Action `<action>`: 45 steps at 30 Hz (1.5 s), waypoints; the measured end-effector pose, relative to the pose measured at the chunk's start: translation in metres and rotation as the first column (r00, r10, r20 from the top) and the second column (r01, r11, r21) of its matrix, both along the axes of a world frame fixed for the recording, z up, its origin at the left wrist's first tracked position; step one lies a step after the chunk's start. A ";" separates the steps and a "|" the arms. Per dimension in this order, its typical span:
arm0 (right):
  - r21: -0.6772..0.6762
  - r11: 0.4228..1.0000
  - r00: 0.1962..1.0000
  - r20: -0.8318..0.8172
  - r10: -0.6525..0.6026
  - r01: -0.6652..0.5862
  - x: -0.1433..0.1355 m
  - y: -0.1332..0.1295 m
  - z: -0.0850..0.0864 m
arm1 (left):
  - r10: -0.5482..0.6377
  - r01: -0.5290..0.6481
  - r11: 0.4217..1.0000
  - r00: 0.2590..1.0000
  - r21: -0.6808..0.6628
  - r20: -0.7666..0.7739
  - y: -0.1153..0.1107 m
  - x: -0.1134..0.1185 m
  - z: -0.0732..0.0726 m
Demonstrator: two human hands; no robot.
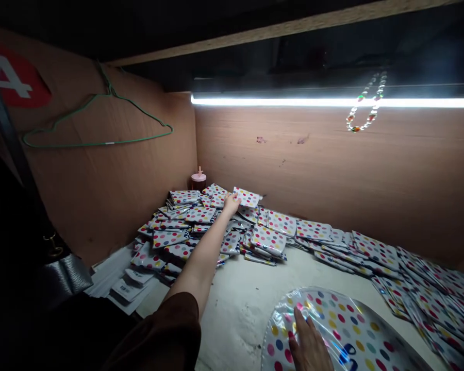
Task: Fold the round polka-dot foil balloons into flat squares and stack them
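My left hand (232,203) is stretched far out over a heap of folded polka-dot plastic packets (201,214). Its fingers are closed on the edge of one folded packet (247,197) at the top of the heap. Close to me lies an unfolded, rounded polka-dot plastic piece (340,319) with a shiny clear surface and a blue mark. On its left part rests my right hand (311,342), fingers stretched out and flat; its wrist is cut off by the lower edge of the picture.
More folded packets (375,250) run along the back wall to the right. Papers (129,288) and a silvery bag (67,275) lie at left. A pink-lidded cup (198,178) stands in the corner. A green hanger (100,144) and a bead string (355,128) hang above.
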State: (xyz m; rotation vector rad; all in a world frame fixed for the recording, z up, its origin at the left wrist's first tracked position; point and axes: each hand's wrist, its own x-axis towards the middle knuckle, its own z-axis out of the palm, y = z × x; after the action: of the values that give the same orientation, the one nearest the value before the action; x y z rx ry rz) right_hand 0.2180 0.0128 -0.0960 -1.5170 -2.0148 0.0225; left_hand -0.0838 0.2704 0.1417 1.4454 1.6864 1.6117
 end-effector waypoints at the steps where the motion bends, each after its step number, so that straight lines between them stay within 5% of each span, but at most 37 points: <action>1: -0.082 0.996 1.000 -0.015 -0.026 0.024 -0.002 0.001 -0.001 | 0.015 -0.016 1.000 0.998 -0.009 -0.056 -0.002 0.001 0.003; 4: -0.322 0.946 0.993 -0.093 -0.072 0.039 -0.009 0.000 0.011 | -0.015 0.012 1.000 0.976 -0.016 -0.216 -0.034 0.033 -0.006; 6: -0.364 0.932 0.971 -0.218 -0.096 0.011 -0.010 -0.002 0.030 | -0.179 0.188 0.982 0.914 -0.011 -0.365 -0.083 0.070 -0.029; 7: -0.352 0.936 0.950 -0.293 -0.108 -0.002 -0.008 -0.005 0.041 | -0.336 0.367 0.930 0.817 -0.027 -0.469 -0.115 0.087 -0.043; 8: -0.323 0.947 0.928 -0.356 -0.112 -0.009 -0.002 -0.008 0.053 | -0.525 0.666 0.741 0.487 -0.093 -0.698 -0.150 0.100 -0.059; 9: -0.283 0.959 0.916 -0.389 -0.100 -0.016 0.006 -0.014 0.065 | -0.602 0.802 0.574 0.280 -0.162 -0.748 -0.185 0.108 -0.074; 11: -0.179 0.983 0.945 -0.325 -0.030 -0.030 0.030 -0.033 0.085 | -0.640 0.904 0.339 0.019 -0.260 -0.768 -0.248 0.108 -0.102; 12: -0.118 0.991 0.974 -0.226 0.030 -0.058 0.044 -0.047 0.093 | -0.573 0.907 0.260 -0.132 -0.331 -0.809 -0.271 0.103 -0.114; 14: -0.029 0.981 0.980 0.044 0.193 -0.191 0.068 -0.083 0.099 | -0.492 0.864 0.299 -0.225 -0.406 -0.841 -0.301 0.088 -0.134; 16: 0.029 0.939 0.903 0.285 0.321 -0.342 0.086 -0.121 0.093 | -0.439 0.803 0.452 -0.180 -0.389 -0.880 -0.315 0.079 -0.152; 19: 0.170 0.891 0.825 0.480 0.298 -0.420 0.101 -0.167 0.069 | -0.376 0.727 0.620 -0.055 -0.295 -0.925 -0.334 0.076 -0.169; 23: 0.168 0.913 0.856 0.444 0.266 -0.371 0.118 -0.187 0.046 | -0.489 0.748 0.596 0.050 -0.292 -0.871 -0.347 0.063 -0.161; 26: -0.003 0.937 0.923 0.174 0.343 -0.348 0.132 -0.175 0.055 | -0.742 0.756 0.481 0.080 -0.444 -0.666 -0.327 0.044 -0.142; 28: -0.140 0.953 0.962 -0.094 0.257 -0.268 0.139 -0.156 0.071 | -0.866 0.729 0.441 0.191 -0.524 -0.463 -0.303 0.034 -0.131; 31: -0.402 0.915 0.964 -0.257 -0.072 -0.038 0.141 -0.112 0.095 | -0.812 0.574 0.563 0.516 -0.595 -0.271 -0.267 0.031 -0.124; 34: -0.505 0.849 0.947 -0.173 -0.272 0.152 0.136 -0.066 0.102 | -0.681 0.451 0.684 0.676 -0.573 -0.281 -0.244 0.034 -0.122; 38: -0.531 0.807 0.912 -0.139 -0.386 0.260 0.138 -0.045 0.095 | -0.631 0.433 0.750 0.694 -0.500 -0.347 -0.240 0.030 -0.122; 43: -0.569 0.809 0.904 -0.255 -0.342 0.146 0.147 -0.078 0.084 | -0.571 0.383 0.812 0.677 -0.440 -0.464 -0.244 0.022 -0.134; 45: -0.535 0.815 0.893 -0.224 -0.391 0.222 0.143 -0.086 0.082 | -0.564 0.339 0.815 0.652 -0.469 -0.508 -0.243 0.021 -0.139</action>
State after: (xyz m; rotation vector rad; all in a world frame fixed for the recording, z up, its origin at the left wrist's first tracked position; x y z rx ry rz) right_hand 0.3612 -0.0729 -0.0144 -1.9952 -1.5347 0.6680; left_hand -0.0630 0.0273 0.0032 2.1457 1.5860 0.5317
